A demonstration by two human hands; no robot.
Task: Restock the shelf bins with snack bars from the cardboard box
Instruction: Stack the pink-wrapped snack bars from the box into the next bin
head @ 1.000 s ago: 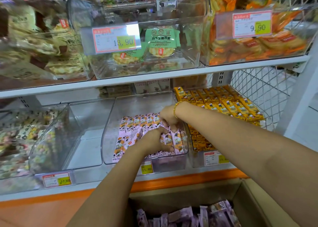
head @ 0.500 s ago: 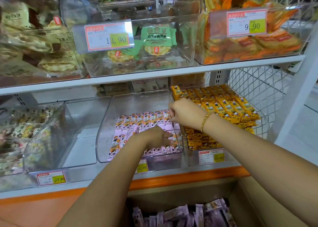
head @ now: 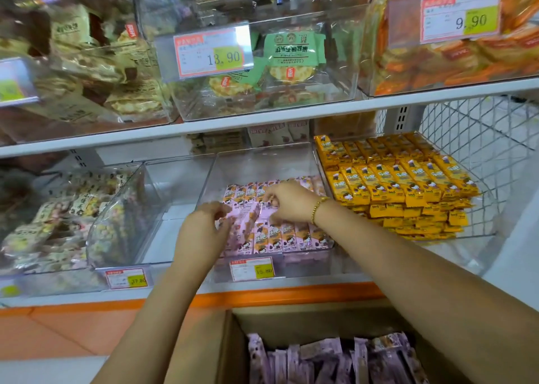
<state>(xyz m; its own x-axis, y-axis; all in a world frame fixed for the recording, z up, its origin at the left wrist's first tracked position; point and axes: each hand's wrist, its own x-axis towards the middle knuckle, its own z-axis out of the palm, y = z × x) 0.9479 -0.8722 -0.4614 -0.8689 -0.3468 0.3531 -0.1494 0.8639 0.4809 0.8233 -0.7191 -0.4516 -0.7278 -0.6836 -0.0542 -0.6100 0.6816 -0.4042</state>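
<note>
Frame centre: left hand and right hand, fingers curled, grip tilted pink snack bars inside clear shelf bin. Cardboard box at lower right.

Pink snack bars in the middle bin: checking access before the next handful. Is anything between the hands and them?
Nothing visible: the left hand and right hand are inside the open-topped clear bin, fingers on the pink snack bars.

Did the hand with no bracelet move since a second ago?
Yes. The left hand moved left: earlier it was straight above the 15.80 price tag, now it is left of the tag, at the left end of the pink bars.
</note>
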